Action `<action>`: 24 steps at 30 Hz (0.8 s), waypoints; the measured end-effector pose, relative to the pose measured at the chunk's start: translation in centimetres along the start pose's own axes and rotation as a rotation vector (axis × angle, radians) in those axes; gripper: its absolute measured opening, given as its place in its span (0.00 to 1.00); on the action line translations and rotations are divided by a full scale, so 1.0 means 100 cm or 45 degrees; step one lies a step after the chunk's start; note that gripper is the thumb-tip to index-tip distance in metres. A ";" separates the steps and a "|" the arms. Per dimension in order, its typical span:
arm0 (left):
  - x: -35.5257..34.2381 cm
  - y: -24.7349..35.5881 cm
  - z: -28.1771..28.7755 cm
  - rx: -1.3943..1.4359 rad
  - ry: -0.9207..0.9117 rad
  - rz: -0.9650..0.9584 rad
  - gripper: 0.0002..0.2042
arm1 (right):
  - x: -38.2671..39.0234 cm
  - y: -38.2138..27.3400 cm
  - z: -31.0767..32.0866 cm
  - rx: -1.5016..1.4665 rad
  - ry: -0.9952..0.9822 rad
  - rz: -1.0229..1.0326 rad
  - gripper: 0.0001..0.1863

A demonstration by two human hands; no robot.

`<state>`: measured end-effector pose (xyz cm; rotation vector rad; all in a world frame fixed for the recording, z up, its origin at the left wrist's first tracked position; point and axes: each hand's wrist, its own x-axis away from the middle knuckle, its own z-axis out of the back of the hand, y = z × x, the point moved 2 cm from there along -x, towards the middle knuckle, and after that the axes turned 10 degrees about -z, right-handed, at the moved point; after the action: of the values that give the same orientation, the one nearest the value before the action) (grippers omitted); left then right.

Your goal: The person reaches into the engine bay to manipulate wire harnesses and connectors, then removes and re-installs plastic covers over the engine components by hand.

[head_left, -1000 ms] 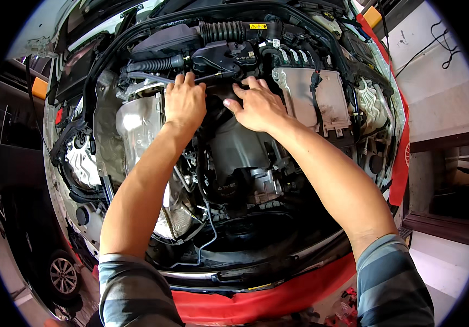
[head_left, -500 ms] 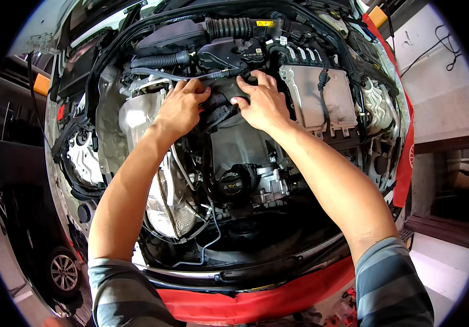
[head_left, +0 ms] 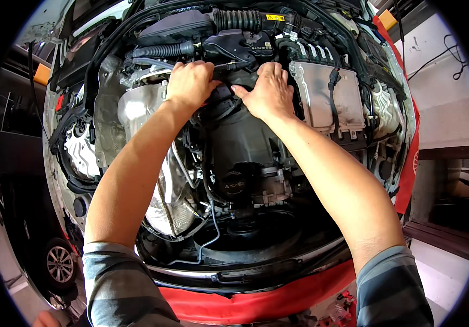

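My left hand point(head_left: 191, 84) is closed over the far edge of a dark plastic engine cover point(head_left: 240, 139), fingers curled and thumb pointing inward. Opposite it, my right hand point(head_left: 270, 92) also curls its fingers over the back of that dark part, with the thumb spread toward the middle; the fingertips are mostly hidden. Just behind them run a grey hose point(head_left: 152, 62) and a black housing point(head_left: 234, 43). A silver heat shield point(head_left: 136, 109) lies left of my left hand, and a metal-cased box point(head_left: 327, 95) right of my right hand. An oil cap point(head_left: 233, 185) sits nearer me.
Red fender covers point(head_left: 256, 300) line the car's front and right side. A dark car with an alloy wheel point(head_left: 60, 261) stands at left. Cables point(head_left: 447, 54) hang at the right beside a pale surface. A black fan shroud point(head_left: 245, 240) spans the bay's near end.
Both hands have moved slightly toward the back of the engine bay, and my right hand's fingers have curled further over. My left hand has lifted a little and turned, its knuckles now higher.
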<state>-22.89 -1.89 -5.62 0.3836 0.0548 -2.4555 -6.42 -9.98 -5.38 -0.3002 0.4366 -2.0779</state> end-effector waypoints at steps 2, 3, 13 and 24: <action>0.002 -0.007 0.006 0.241 0.035 -0.032 0.10 | -0.002 0.004 -0.007 -0.010 0.090 -0.054 0.44; 0.010 -0.009 0.003 0.347 0.135 -0.035 0.08 | -0.004 0.003 -0.003 0.015 -0.018 -0.099 0.48; 0.052 0.023 -0.001 0.189 0.134 0.243 0.19 | 0.005 0.009 -0.017 -0.015 0.099 0.171 0.46; 0.116 0.137 0.009 0.187 0.265 0.333 0.22 | 0.075 0.033 -0.006 0.288 0.101 0.429 0.35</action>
<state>-23.49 -19.81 -7.33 0.6665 -0.0839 -2.1607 -7.93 -17.89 -7.07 -0.0078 0.2737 -1.7908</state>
